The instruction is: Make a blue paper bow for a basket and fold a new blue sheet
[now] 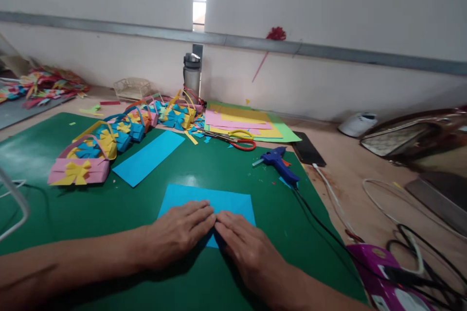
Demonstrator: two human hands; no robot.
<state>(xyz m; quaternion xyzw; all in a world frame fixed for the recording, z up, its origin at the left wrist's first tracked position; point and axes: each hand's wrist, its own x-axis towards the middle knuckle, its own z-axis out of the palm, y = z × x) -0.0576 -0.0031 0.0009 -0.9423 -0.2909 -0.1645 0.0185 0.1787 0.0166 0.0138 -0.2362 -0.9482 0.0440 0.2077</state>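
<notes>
A sheet of blue paper (207, 197) lies on the green mat in front of me. My left hand (186, 226) rests on its left part, fingers stretched out flat and close together. From the other side my right hand (244, 240) lies on the paper in the same way, and the fingertips of both hands meet near its middle. The near edge is mostly hidden under the hands, so I cannot tell whether it is folded. Farther off to the left is a long blue paper strip (149, 158), apart from both hands.
Paper baskets with bows (78, 172) line the mat's left side. Scissors (242, 143) lie by stacked coloured paper (255, 124). A blue glue gun (280, 163) trails its cord rightward near a phone (308, 148). A bottle (191, 75) stands behind; a purple power strip (375, 272) sits at right.
</notes>
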